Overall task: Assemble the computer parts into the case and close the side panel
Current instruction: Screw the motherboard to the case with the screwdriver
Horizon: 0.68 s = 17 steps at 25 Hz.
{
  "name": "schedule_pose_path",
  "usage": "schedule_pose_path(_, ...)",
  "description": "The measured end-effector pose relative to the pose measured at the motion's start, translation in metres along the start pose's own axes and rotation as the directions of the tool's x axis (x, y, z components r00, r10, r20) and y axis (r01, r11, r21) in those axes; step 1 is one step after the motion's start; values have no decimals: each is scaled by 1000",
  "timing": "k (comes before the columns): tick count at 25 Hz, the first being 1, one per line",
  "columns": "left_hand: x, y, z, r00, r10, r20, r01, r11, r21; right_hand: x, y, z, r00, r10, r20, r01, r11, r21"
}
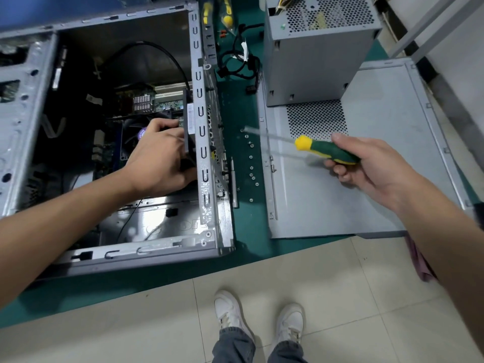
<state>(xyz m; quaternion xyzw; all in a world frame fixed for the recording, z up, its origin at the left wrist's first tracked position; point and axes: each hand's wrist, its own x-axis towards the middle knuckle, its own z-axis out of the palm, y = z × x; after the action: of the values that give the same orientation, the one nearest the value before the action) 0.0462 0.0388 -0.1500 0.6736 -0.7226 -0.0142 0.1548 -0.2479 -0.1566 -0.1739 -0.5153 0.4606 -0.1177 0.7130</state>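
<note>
Two bare hands are at work in the single head view, looking down on a green workbench mat. An open grey metal computer case lies on its side at the left of the mat, its interior facing up, with a green motherboard and a round black cooler fan showing inside. The left hand reaches into the case, fingers curled round a flat black fan-like part that stands upright against the inside of the case's rear wall; the part sits at the fingertips, just right of the knuckles, and what lies under the palm is hidden.

The right hand hovers outside the case, above the grey metal side panel that lies flat on the mat to the right. Its fingers are clenched round the green and yellow handle of a screwdriver, whose blurred shaft points left toward the case, its tip over the mat between case and panel. Several small silver screws lie loose on the mat under that shaft. A grey perforated metal power supply box stands on the far end of the panel, with black cables beside it.
</note>
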Motion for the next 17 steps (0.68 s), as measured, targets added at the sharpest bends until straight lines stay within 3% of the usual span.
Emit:
schedule_pose_path(2,0,0,-1,1000,2,-3,-2,1000,-1,-10,3,5,987,38,154,-54,993,102)
schedule_pose_path(5,0,1,-2,1000,9,12,-10,1000,14,-20,2,22,930,54,365,-56,998,-6)
schedule_pose_path(6,0,1,-3,1000,0,31,-1,1000,20,-20,2,28,935,53,351,-29,997,-74)
schedule_pose_path(8,0,0,-4,998,-17,59,14,999,40,-15,4,44,983,13,185,27,976,-216)
schedule_pose_path(11,0,0,-3,998,-17,68,13,998,57,-9,17,66,988,-144,-45,118,923,-366)
schedule_pose_path(14,-1,-4,-1,994,-55,97,48,996,70,-3,27,83,956,-269,-120,157,810,-565)
schedule_pose_path(17,-1,-5,0,985,-105,134,94,991,91,0,26,89,949,-295,-113,161,760,-630)
